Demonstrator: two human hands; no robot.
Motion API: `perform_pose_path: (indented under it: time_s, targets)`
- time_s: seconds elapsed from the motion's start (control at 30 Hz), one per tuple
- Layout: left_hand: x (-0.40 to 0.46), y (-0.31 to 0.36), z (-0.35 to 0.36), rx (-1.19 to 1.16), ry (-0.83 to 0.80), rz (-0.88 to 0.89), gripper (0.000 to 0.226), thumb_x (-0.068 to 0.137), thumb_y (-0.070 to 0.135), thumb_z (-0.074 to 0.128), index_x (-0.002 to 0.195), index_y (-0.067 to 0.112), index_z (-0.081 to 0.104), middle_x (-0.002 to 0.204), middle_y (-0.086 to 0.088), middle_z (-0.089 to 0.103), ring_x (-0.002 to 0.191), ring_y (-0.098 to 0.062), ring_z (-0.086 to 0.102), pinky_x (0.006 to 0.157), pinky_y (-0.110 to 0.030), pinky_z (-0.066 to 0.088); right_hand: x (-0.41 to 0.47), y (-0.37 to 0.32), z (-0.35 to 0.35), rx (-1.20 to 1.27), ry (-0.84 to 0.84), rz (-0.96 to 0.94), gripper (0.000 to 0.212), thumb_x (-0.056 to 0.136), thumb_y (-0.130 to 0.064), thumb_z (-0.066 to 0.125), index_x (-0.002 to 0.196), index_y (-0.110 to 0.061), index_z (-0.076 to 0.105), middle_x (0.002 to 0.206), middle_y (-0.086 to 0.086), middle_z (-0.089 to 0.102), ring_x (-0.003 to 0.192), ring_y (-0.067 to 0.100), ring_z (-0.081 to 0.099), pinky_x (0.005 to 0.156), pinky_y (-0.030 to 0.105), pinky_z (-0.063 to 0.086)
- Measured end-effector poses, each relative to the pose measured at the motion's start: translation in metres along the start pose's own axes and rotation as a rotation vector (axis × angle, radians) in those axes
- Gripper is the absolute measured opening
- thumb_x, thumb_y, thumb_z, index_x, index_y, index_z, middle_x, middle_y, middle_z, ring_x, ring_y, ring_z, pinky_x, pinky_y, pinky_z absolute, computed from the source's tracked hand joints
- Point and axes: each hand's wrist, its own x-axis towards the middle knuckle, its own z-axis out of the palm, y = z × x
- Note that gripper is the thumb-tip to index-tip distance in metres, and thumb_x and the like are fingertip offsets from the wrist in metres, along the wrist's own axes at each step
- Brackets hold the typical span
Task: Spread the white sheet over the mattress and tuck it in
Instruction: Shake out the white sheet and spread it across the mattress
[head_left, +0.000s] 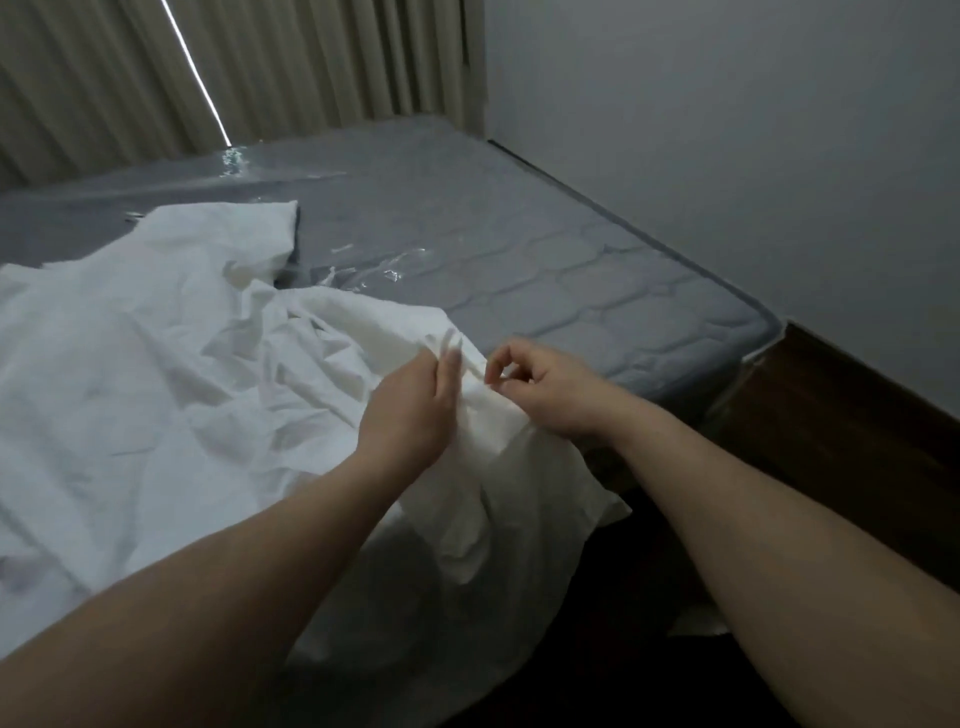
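A crumpled white sheet (156, 374) covers the left and near part of a grey quilted mattress (519, 249) wrapped in shiny plastic. Part of the sheet hangs over the near edge of the bed. My left hand (415, 410) holds a bunched edge of the sheet, fingers pointing up. My right hand (550, 389) pinches the same bunched edge just to the right, thumb and forefinger closed on the cloth. The right and far parts of the mattress lie bare.
A dark wooden bed frame (831, 415) runs along the right side below a grey wall (727, 130). Beige curtains (260, 67) hang behind the bed's far edge, with a thin bright gap of light. Dark floor lies at the near right.
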Motion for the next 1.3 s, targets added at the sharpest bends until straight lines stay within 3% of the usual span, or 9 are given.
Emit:
perform_pose_path:
  time_s: [0.1,0.27,0.43,0.57,0.7,0.83,0.93,1.13,1.3]
  targets:
    - [0.005,0.007,0.009,-0.02,-0.073,0.056,0.048,0.108,0.053,0.027,0.08,0.022,0.05,0.082,0.001,0.06,0.088,-0.031,0.061,0.081,-0.044,0.045,-0.004,0.014,-0.015,-0.118,0.013,0.02,0.021,0.095,-0.017,0.058,0.085,-0.033,0.065,0.093,-0.008,0.071,0.089,0.014,0.067,0.074,0.031,0.051]
    - [0.02,-0.007,0.018,0.128,-0.206,0.1,0.039,0.101,0.059,0.038,0.097,0.027,0.061,0.102,0.005,0.065,0.1,-0.024,0.061,0.094,-0.05,0.049,0.024,0.031,-0.088,-0.784,-0.079,0.006,0.019,0.09,-0.016,0.056,0.082,-0.032,0.061,0.104,0.001,0.067,0.097,0.028,0.064,0.079,0.036,0.05]
    - [0.033,-0.012,0.033,0.239,-0.319,0.002,0.061,0.089,0.075,0.033,0.124,0.031,0.056,0.129,0.003,0.061,0.12,-0.027,0.058,0.103,-0.061,0.043,0.066,0.028,-0.208,-1.092,0.326,0.111,0.025,0.096,-0.023,0.049,0.105,-0.027,0.072,0.118,0.01,0.061,0.106,0.039,0.063,0.085,0.041,0.049]
    - [0.05,-0.015,0.039,0.323,-0.338,-0.065,0.065,0.094,0.074,0.036,0.148,0.039,0.037,0.154,0.012,0.043,0.143,-0.023,0.04,0.111,-0.071,0.027,0.086,0.074,-0.267,-0.969,0.709,0.463,0.042,0.099,-0.023,0.037,0.131,-0.016,0.064,0.132,0.015,0.057,0.12,0.043,0.058,0.097,0.048,0.051]
    - [0.068,-0.022,0.052,0.401,-0.374,-0.121,0.073,0.091,0.077,0.033,0.152,0.039,0.026,0.164,0.008,0.024,0.151,-0.023,0.023,0.11,-0.078,0.021,0.085,0.13,-0.222,-0.715,0.434,0.727,0.049,0.099,-0.024,0.044,0.147,-0.015,0.043,0.152,0.018,0.04,0.137,0.043,0.042,0.112,0.054,0.039]
    - [0.083,-0.024,0.069,0.333,-0.241,-0.097,0.039,0.098,0.061,0.039,0.126,0.036,0.048,0.138,0.009,0.045,0.137,-0.024,0.036,0.102,-0.085,0.02,0.064,0.185,-0.17,-0.743,0.437,0.751,0.051,0.098,-0.05,0.033,0.145,-0.034,0.044,0.155,0.015,0.04,0.143,0.04,0.036,0.116,0.058,0.027]
    - [0.088,-0.027,0.075,0.367,-0.153,-0.098,0.024,0.103,0.044,0.036,0.094,0.026,0.049,0.113,0.005,0.055,0.124,-0.026,0.047,0.098,-0.086,0.024,0.055,0.195,-0.16,-0.883,0.54,0.667,0.046,0.099,-0.044,0.041,0.144,-0.038,0.049,0.148,0.01,0.048,0.136,0.035,0.042,0.111,0.052,0.03]
    - [0.103,-0.033,0.077,0.445,-0.136,-0.057,0.025,0.105,0.039,0.035,0.088,0.022,0.043,0.111,-0.007,0.063,0.107,-0.036,0.057,0.09,-0.067,0.044,0.054,0.188,-0.21,-1.277,0.467,0.454,0.034,0.094,-0.015,0.047,0.118,-0.028,0.068,0.12,0.003,0.059,0.113,0.03,0.051,0.09,0.045,0.037]
    - [0.129,-0.034,0.069,0.353,-0.071,0.005,0.026,0.106,0.043,0.036,0.09,0.023,0.041,0.099,-0.016,0.063,0.088,-0.042,0.062,0.081,-0.053,0.049,0.071,0.176,-0.264,-1.327,0.738,0.442,0.034,0.092,-0.008,0.047,0.118,-0.017,0.067,0.121,0.008,0.06,0.113,0.034,0.049,0.09,0.044,0.036]
